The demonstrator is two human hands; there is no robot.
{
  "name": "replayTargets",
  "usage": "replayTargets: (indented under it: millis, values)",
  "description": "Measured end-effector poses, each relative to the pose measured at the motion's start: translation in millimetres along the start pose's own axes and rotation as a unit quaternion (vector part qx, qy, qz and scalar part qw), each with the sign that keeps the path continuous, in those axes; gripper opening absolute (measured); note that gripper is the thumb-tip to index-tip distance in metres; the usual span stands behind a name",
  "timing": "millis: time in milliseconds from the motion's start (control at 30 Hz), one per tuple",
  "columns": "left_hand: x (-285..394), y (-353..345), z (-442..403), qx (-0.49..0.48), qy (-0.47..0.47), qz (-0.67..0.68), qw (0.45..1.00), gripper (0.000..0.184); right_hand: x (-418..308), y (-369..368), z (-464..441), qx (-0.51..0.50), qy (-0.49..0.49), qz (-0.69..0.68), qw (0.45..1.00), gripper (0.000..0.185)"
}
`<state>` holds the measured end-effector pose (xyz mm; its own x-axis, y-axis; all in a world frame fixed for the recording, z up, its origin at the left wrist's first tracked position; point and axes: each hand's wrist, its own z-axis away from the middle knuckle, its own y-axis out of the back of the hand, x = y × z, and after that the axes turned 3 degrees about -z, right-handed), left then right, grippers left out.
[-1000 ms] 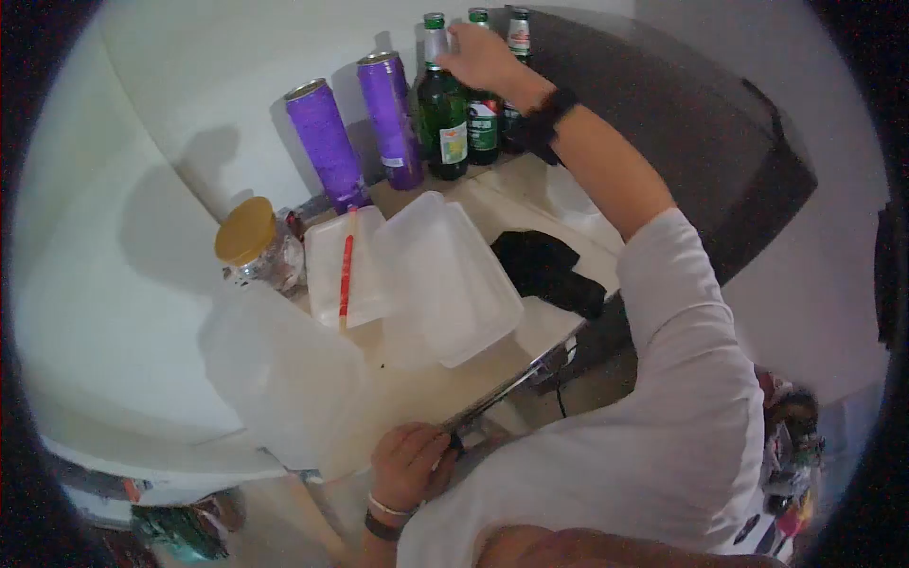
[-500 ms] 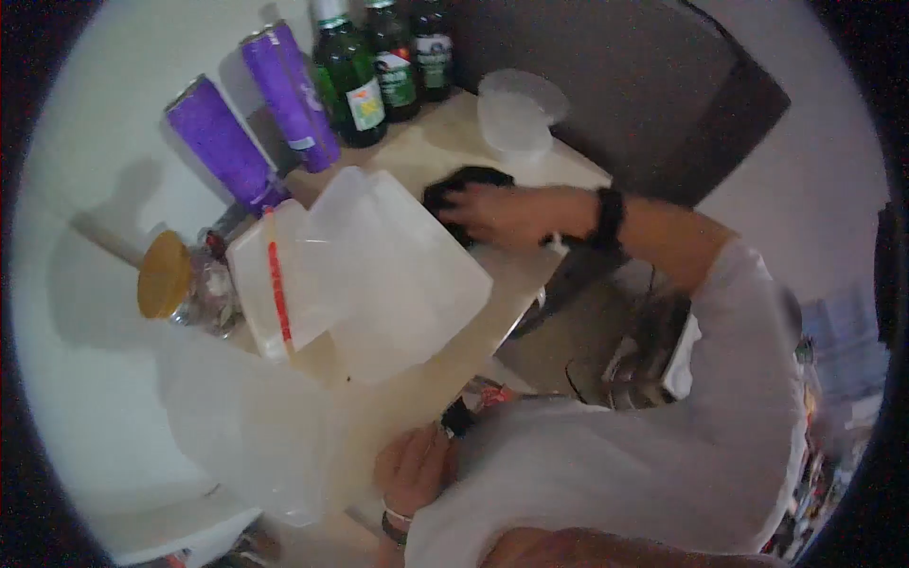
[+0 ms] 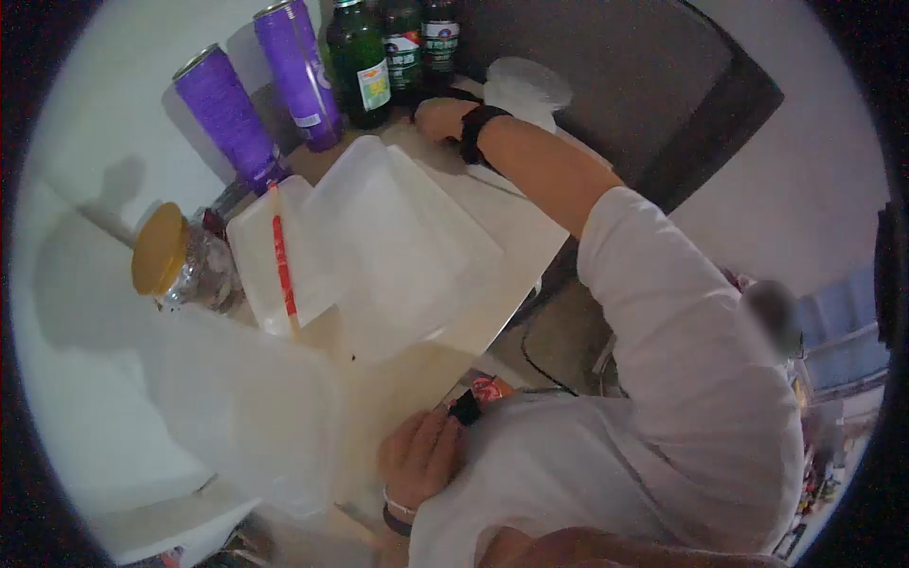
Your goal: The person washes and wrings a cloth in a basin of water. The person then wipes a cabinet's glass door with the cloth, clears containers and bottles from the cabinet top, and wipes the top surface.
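My right hand (image 3: 443, 120), with a black band at the wrist, reaches to the back of the light table (image 3: 383, 393). It presses on a dark cloth (image 3: 461, 94), mostly hidden under the hand, just in front of the green glass bottles (image 3: 365, 80). My left hand (image 3: 421, 456) lies at the table's near edge, fingers stretched side by side, with bracelets on the wrist. Beside its fingertips is a small black object (image 3: 465, 408) whose kind I cannot make out. Between the hands lie translucent white plastic containers (image 3: 407, 246), one crossed by a red strip (image 3: 283, 265).
Two purple cans (image 3: 225, 114) stand by the wall. A jar with a yellow lid (image 3: 161, 248) is at the left. Near it is another translucent container (image 3: 256, 417). A clear tub (image 3: 525, 90) sits at the back, before a dark panel (image 3: 615, 76).
My right hand has moved back across the table with the dark cloth, from beside the white containers to near the bottles. My left hand has stayed at the table edge.
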<state>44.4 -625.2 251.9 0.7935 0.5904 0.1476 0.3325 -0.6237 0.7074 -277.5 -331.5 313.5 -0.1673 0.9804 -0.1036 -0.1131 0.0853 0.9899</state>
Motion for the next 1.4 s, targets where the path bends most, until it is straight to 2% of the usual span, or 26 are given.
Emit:
replayTargets:
  millis: [33,100,133,200,233,333,400,433,500,533,600,667,733,767,833,933,1000,1033,1100,1133,1200,1233,1300,1367,1400]
  values:
    - [0,1,0,0.002,0.004,-0.004,1.000,0.015,-3,1,-1,0.000,0.006,0.002,1.000,0.028]
    - [-1,3,0,-0.026,-0.004,0.001,1.000,0.017,-1,4,2,0.047,-0.133,-0.025,0.990,0.029]
    - [-2,3,1,-0.026,0.002,-0.003,1.000,0.017,4,2,-2,0.044,-0.126,-0.024,0.991,0.029]
    - [-4,-1,4,-0.030,-0.012,0.011,0.999,0.020,26,-5,-22,-0.015,-0.141,0.098,0.985,0.033]
    - [-4,1,1,-0.030,-0.008,0.008,0.999,0.020,40,-15,-36,-0.016,-0.136,0.098,0.986,0.033]
    - [-4,7,-9,-0.030,-0.019,0.008,0.999,0.021,57,-26,-55,0.049,-0.158,0.122,0.979,0.034]
    - [-3,7,-9,-0.041,-0.029,0.004,0.999,0.021,60,-19,-46,0.035,-0.109,0.018,0.993,0.035]
    - [-3,7,-9,-0.040,-0.031,0.007,0.999,0.021,54,-10,-37,0.035,-0.112,0.019,0.993,0.035]
    - [-2,5,-9,-0.043,-0.036,0.007,0.998,0.021,38,5,-18,-0.064,-0.054,0.078,0.993,0.035]
    - [-1,4,-8,-0.040,-0.038,0.010,0.998,0.021,31,8,-8,-0.063,-0.057,0.081,0.993,0.035]
    - [-1,2,-6,-0.019,-0.030,0.015,0.999,0.025,18,11,8,-0.041,0.023,-0.015,0.999,0.038]
    - [0,2,-4,-0.040,-0.026,0.004,0.999,0.026,5,-7,4,-0.060,-0.042,-0.067,0.995,0.043]
    - [1,2,-4,-0.064,-0.023,-0.009,0.998,0.028,-20,-3,18,-0.103,0.061,-0.099,0.988,0.041]
    - [2,1,-4,-0.059,-0.016,-0.004,0.998,0.027,-31,-1,30,-0.100,0.060,-0.100,0.988,0.041]
    - [4,3,-8,-0.054,-0.013,-0.001,0.998,0.027,-46,2,48,-0.084,0.276,-0.184,0.940,0.038]
    - [9,7,-14,-0.130,0.031,-0.003,0.991,0.023,-30,-12,29,-0.087,0.283,-0.193,0.936,0.038]
    - [9,5,-14,-0.065,0.027,-0.012,0.997,0.022,-27,-14,29,-0.094,0.290,-0.203,0.931,0.039]
    - [8,5,-12,-0.069,0.028,-0.016,0.997,0.022,-28,-14,31,-0.097,0.297,-0.207,0.927,0.039]
    - [8,8,-7,-0.064,0.092,0.095,0.989,0.027,-32,-14,35,-0.103,0.316,-0.214,0.919,0.040]
    - [11,7,-7,-0.066,0.094,0.091,0.989,0.027,-33,-15,37,-0.105,0.321,-0.216,0.916,0.041]
    - [19,5,-8,0.087,0.174,0.087,0.977,0.040,-32,-16,41,-0.102,0.334,-0.221,0.911,0.042]
    - [22,4,-16,0.085,0.175,0.082,0.978,0.040,-30,-16,44,-0.095,0.338,-0.221,0.910,0.043]
    - [27,1,-39,0.073,0.159,-0.017,0.984,0.052,-25,-22,52,-0.059,0.349,-0.211,0.911,0.041]
    - [25,-4,-48,0.061,0.162,-0.025,0.985,0.055,-13,-33,59,0.026,0.362,-0.167,0.917,0.034]
    - [25,-6,-50,0.051,0.163,-0.030,0.985,0.058,-7,-37,61,0.019,0.359,-0.137,0.923,0.033]
